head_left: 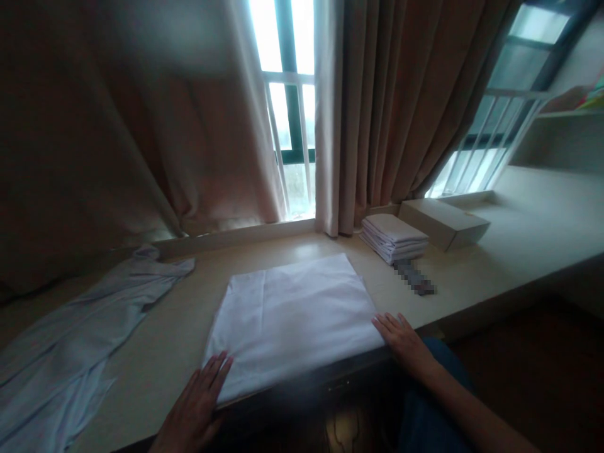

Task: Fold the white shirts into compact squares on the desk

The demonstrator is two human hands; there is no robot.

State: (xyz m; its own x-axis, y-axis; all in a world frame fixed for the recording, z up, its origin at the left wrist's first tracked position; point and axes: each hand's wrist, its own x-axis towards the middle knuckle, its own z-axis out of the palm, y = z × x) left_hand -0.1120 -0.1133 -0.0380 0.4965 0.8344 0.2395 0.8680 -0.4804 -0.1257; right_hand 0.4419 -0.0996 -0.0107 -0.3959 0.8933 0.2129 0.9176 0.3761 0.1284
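Observation:
A white cloth (297, 314), folded into a broad flat rectangle, lies along the front edge of the counter. My left hand (201, 393) rests on its near left corner with the fingers stretched out. At the near right corner, my right hand (401, 336) touches the cloth with its fingertips, the fingers extended. Neither hand grips the fabric. A faint crease runs down the left part of the cloth.
A crumpled light cloth (89, 327) is spread at the left of the counter (165, 340). Toward the back right stand a stack of folded cloths (394, 236), a blurred-out dark item (415, 277) and a white box (446, 223). Curtains (377, 113) hang behind.

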